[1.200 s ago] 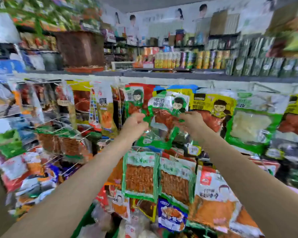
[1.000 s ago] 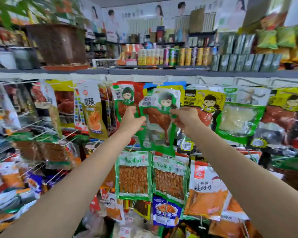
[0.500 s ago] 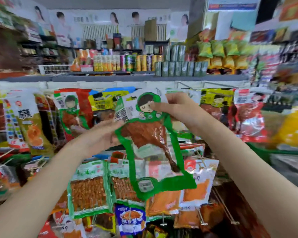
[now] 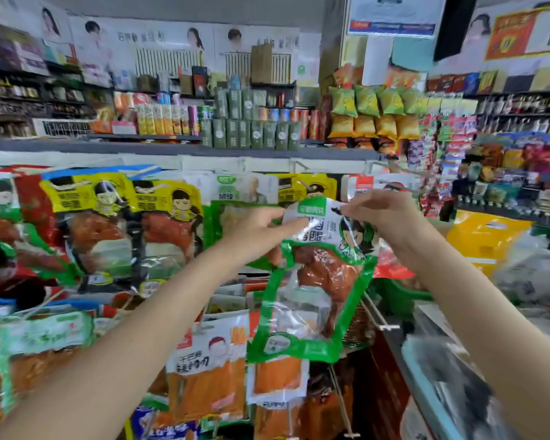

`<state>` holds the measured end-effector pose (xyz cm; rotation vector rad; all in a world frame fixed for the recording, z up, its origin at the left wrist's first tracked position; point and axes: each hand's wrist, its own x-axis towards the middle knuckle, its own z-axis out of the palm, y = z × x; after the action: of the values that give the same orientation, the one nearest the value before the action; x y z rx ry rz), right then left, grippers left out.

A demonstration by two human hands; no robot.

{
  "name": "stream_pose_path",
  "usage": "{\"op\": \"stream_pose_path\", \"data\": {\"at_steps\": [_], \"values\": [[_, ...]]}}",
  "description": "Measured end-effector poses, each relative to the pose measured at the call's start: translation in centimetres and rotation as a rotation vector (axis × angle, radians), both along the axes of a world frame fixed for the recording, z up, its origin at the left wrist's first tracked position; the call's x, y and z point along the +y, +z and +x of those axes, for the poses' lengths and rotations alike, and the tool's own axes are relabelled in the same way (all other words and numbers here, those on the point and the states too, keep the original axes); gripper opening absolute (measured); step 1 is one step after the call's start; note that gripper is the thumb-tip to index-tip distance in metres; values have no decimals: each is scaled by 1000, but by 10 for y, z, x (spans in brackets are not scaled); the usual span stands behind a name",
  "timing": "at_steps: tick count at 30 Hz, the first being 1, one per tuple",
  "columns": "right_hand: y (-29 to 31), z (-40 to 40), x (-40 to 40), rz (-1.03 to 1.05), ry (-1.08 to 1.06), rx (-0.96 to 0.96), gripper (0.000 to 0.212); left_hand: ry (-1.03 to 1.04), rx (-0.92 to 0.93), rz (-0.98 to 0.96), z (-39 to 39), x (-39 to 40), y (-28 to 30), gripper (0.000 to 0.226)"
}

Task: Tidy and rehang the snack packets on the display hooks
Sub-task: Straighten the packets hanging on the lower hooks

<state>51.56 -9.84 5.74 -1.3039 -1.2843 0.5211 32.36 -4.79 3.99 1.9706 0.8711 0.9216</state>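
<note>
Green-bordered snack packet [image 4: 311, 281], clear window showing a reddish-brown chicken leg, is up in front of the top row of hanging packets, tilted, bottom edge swung toward the left. My right hand [image 4: 391, 217] pinches its white top edge, fingers curled over the header near the hang hole. My left hand [image 4: 261, 230] grips the top-left corner of the same packet, thumb and fingers closed on it. The packet hangs from my two hands only; I can't tell whether it touches a hook. Behind it, left to right along the top rail: yellow-header packets [image 4: 169, 223] with cartoon faces, then a green packet with pale contents [image 4: 232, 198], partly hidden by my left hand. Lower row has orange-filled packets [image 4: 208, 376] on their pegs, directly below the held one. A bare display hook [image 4: 381, 315] sticks out at lower right, just beside the packet's right edge. Grey shelf [image 4: 172, 147] above carries cans and dark green cartons. Right side of the view is motion-blurred.
</note>
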Motion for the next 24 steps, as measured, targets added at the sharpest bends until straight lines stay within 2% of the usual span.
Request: {"op": "stream_pose_path", "data": {"at_steps": [4,9,13,16,19,24], "values": [[6,24,-1,38,-2,-64,14,134,-63,-62,26,3,3,20],[-2,58,0,46,-132,-38,20,88,-140,-107,65,-3,2,25],[-11,79,-5,125,-343,-63,13,47,-122,-20,102,-8,-2,21],[-9,84,-7,194,-407,-95,11,48,-148,86,118,-8,1,21],[-2,76,-5,238,-364,-165,10,117,-215,163,109,-3,-6,11],[7,31,20,268,-150,-353,9,347,-373,215,62,12,-26,14]]}}
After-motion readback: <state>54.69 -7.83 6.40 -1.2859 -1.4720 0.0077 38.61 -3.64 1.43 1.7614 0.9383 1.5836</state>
